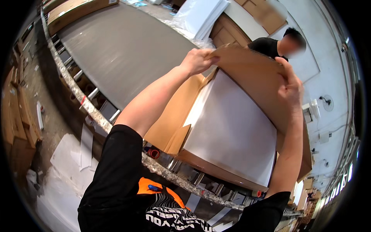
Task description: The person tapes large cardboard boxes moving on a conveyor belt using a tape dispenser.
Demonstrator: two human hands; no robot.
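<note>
You are gripping a brown cardboard flap (251, 73) with both hands: your left hand (199, 60) is pinching its upper edge, your right hand (290, 87) is clamping its far side, above a white panel (232, 131) lying in the open carton (170, 123) on the desk (119, 50).

This is a workshop or packing place. A long grey work table (116, 46) has metal rollers (91, 92) along its edge. Brown cardboard boxes (21, 127) are stacked on the floor, and white sheets (201, 15) are piled up behind.
</note>
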